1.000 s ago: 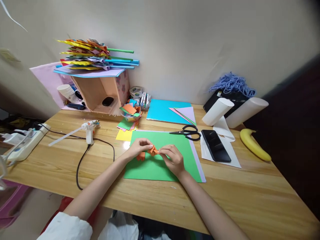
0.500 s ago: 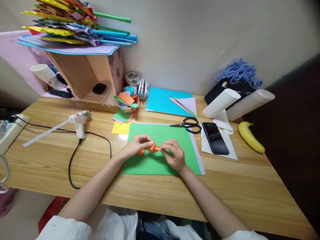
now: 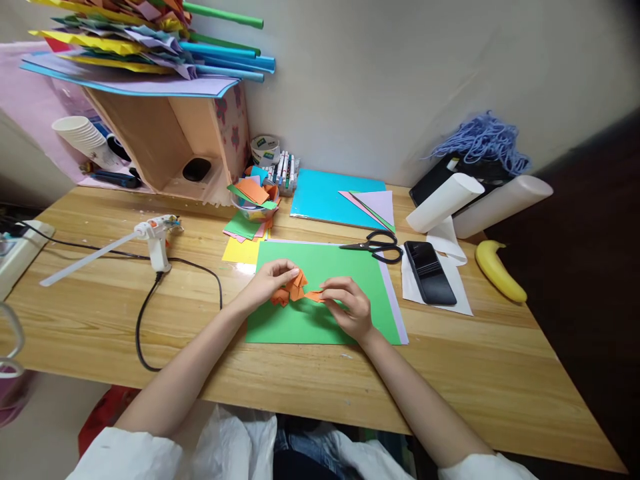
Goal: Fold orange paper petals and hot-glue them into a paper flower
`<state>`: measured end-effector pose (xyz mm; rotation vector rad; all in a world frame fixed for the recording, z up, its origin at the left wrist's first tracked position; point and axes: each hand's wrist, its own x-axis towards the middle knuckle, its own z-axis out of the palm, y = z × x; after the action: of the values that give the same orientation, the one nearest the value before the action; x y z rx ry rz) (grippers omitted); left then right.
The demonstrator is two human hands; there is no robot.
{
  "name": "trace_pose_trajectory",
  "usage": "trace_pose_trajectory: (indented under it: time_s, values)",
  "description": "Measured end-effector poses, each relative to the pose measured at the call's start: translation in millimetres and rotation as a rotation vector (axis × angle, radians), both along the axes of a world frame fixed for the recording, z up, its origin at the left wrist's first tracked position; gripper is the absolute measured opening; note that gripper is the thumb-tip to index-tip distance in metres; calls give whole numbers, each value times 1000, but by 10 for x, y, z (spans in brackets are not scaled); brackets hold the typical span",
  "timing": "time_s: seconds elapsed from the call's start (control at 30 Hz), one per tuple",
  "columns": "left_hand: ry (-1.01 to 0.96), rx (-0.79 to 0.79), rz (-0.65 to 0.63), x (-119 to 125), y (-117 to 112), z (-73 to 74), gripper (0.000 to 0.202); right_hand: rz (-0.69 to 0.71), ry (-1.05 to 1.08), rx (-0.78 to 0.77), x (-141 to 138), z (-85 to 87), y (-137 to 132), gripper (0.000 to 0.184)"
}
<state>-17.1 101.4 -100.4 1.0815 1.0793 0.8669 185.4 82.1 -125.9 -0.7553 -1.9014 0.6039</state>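
Observation:
My left hand (image 3: 274, 280) pinches a folded orange paper piece (image 3: 297, 288) made of several angular folds, part of which lies low beside my fingers. My right hand (image 3: 349, 307) has its thumb and fingers closed on a small pointed orange paper strip (image 3: 315, 296), whose tip meets the left piece; I cannot tell whether the two are joined. Both hands are just above a green paper sheet (image 3: 300, 327), with a lilac sheet showing along its right edge. Black-handled scissors (image 3: 375, 247) lie across the green sheet's far right corner.
On the left stand a glue gun (image 3: 157, 243) with its cord and an open box (image 3: 145, 140) topped by paper flowers. A bowl of paper pieces (image 3: 255, 207) and a blue pack (image 3: 320, 200) are behind. To the right are a phone (image 3: 429, 273), paper rolls and a banana (image 3: 500, 272).
The orange paper in my left hand has turned, showing more of its folds. A narrow point now shows between it and the strip in my right hand. The view has tilted slightly.

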Motion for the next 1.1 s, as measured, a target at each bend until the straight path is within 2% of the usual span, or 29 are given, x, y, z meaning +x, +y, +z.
trace_pose_trajectory:
  time_s: [0.07,0.17,0.27,0.37,0.67,0.9,1.1]
  values:
    - [4,5,51,-7,12,-4,27,-27,70,-87,-22,16,-6,13]
    - [17,2,138,-13,20,-9,26,-98,265,-393,-79,30,-4,2]
    - [39,-16,187,-9,11,-10,25,-128,412,-721,-142,11,11,17]
    - [46,-32,190,9,-8,-11,26,-127,431,-870,-189,-23,23,27]
    - [31,-94,141,56,-35,-38,32,-158,421,-890,-245,-22,-15,29]
    - [51,-46,91,98,-52,-83,29,-157,415,-905,-240,-46,7,31]
    - [74,-32,101,128,-77,-91,28,-125,395,-934,-228,-40,23,32]
